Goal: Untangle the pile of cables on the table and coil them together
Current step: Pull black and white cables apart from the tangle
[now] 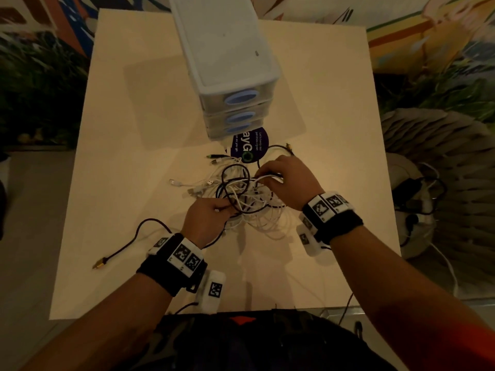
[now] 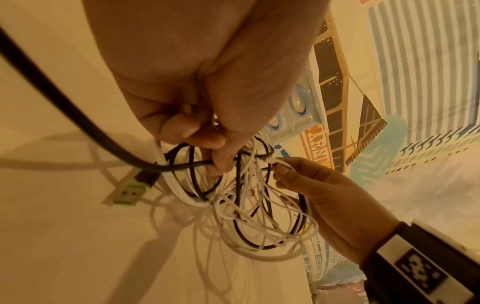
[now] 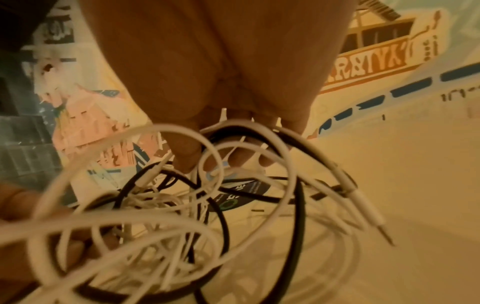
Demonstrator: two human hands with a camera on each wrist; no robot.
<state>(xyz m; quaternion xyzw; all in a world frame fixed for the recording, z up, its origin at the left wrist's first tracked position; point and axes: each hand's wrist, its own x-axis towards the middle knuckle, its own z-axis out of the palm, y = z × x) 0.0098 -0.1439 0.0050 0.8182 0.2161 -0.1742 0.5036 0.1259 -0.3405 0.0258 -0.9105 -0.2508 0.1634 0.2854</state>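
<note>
Cable tangle (image 1: 246, 199) between both hands' grips

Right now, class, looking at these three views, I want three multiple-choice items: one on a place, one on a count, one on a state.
1. Where does the drawer unit stand relative to the cable pile?
A. On the table's far side, beyond the pile
B. Near edge, beside the person
C. On the floor

2. How many blue drawer handles face the person?
A. One
B. Three
C. Five

3. What is the state of the cables?
A. Neatly coiled
B. Still tangled, a hand on each side
C. Inside a drawer

Answers: 1 A, the unit sits past the pile on the table. 2 B, three blue ovals are stacked. 3 B, the left hand and right hand grip knotted loops.
</note>
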